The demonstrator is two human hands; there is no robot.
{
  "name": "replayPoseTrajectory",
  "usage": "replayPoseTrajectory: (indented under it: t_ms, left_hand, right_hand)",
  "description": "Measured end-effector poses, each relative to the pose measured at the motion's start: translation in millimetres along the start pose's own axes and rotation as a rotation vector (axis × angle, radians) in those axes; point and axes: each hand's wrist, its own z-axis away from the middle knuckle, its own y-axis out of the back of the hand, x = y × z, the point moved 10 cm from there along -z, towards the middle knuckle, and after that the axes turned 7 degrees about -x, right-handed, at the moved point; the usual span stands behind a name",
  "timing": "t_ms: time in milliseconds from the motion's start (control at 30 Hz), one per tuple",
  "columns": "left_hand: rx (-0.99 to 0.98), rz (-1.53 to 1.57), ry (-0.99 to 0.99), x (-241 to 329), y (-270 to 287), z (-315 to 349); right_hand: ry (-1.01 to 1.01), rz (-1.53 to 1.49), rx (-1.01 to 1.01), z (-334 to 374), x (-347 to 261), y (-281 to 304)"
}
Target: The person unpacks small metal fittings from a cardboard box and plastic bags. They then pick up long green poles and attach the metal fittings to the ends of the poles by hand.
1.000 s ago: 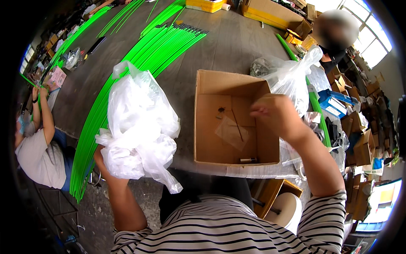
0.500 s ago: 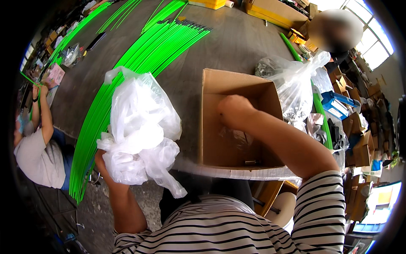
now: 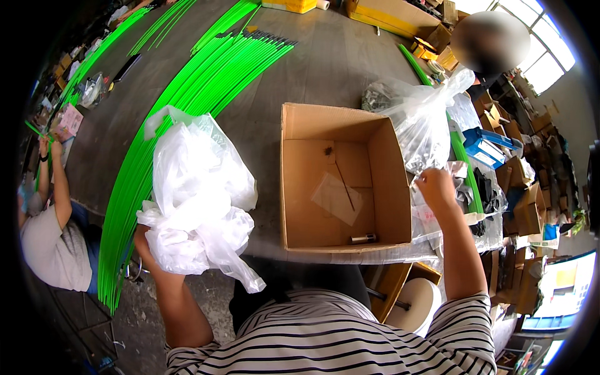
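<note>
A bulky bundle of white plastic bags (image 3: 203,194) bulges over the table edge at my left. My left hand (image 3: 142,242) grips it from the outer side, its fingers mostly hidden behind the plastic. In front of me an open cardboard box (image 3: 390,181) holds a small clear plastic piece (image 3: 337,199), a thin dark strip and a small metallic cylinder (image 3: 362,239). Just past the box's right wall is my right hand (image 3: 436,187), fingers curled closed beside a large clear plastic bag (image 3: 425,128). Whatever those fingers hold cannot be made out.
Long bright green rods (image 3: 206,81) with dark tips lie in a curved bunch behind the white bags. A blue and white box (image 3: 487,150) stands at right. Another person (image 3: 56,244) works at far left; a yellow-edged carton (image 3: 394,19) sits at the back.
My right hand has come out of the cardboard box and moved right, beyond its wall. The box's inside is now uncovered. My left hand stays at the white bags.
</note>
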Motion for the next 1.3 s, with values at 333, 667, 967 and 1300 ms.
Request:
replayPoseTrajectory:
  t_ms: [333, 667, 967, 1300]
  left_hand:
    - [0.055, -0.046, -0.012, 18.7, -2.9, 5.2]
    - [0.088, 0.097, 0.042, 10.9, 2.2, 6.8]
    - [0.040, 0.082, -0.046, 33.7, 1.4, -5.3]
    - [-0.111, 0.065, 0.040, 33.2, -17.5, -7.8]
  right_hand:
    - [0.360, 0.116, -0.539, 6.1, -212.3, -24.1]
    - [0.314, -0.074, -0.618, -9.8, -192.7, -73.2]
    - [0.423, 0.016, -0.870, 25.9, -183.5, -20.6]
    - [-0.215, -0.735, -1.095, 71.7, -137.4, -37.4]
